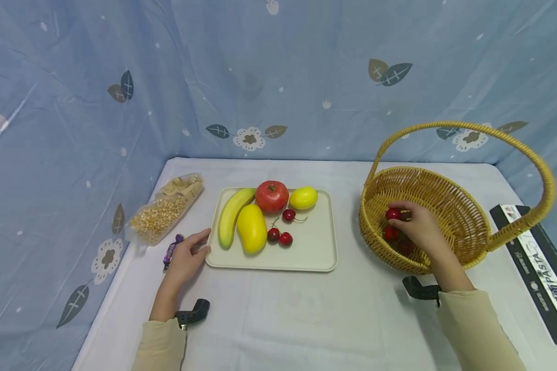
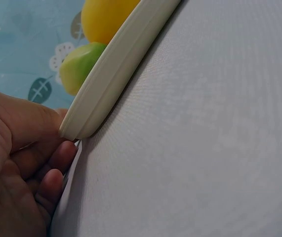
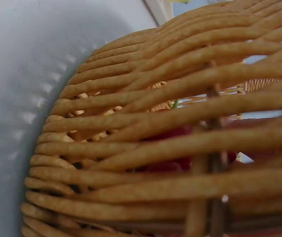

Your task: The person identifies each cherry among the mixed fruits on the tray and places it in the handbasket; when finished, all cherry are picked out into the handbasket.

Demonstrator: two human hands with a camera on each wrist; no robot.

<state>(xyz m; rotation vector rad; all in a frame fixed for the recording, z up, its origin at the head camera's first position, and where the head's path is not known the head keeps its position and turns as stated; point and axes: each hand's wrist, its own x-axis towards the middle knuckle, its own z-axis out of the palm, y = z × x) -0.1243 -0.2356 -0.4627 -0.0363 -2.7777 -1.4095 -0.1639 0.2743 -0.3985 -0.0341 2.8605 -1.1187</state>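
Observation:
My left hand (image 1: 185, 257) holds the left edge of a cream tray (image 1: 306, 252), its fingers at the rim. On the tray lie a banana (image 1: 232, 219), a yellow mango (image 1: 252, 229), a red apple-like fruit (image 1: 272, 196), a lemon (image 1: 304, 198) and several cherries (image 1: 285, 239). Inside the wicker basket (image 1: 464, 216), my right hand (image 1: 420, 226) pinches a red cherry (image 1: 392, 214) between thumb and fingers. Below it, more red fruit (image 1: 391, 233) rests in the basket. The right wrist view shows mostly the woven wall (image 3: 106, 173), with red fruit partly hidden behind it.
A bag of corn kernels (image 1: 160, 216) lies at the back left, with a purple-wrapped sweet (image 1: 171, 251) beside my left hand. A black-and-white pasta box (image 1: 538, 273) lies right of the basket. The tall basket handle (image 1: 464, 125) arches over the opening.

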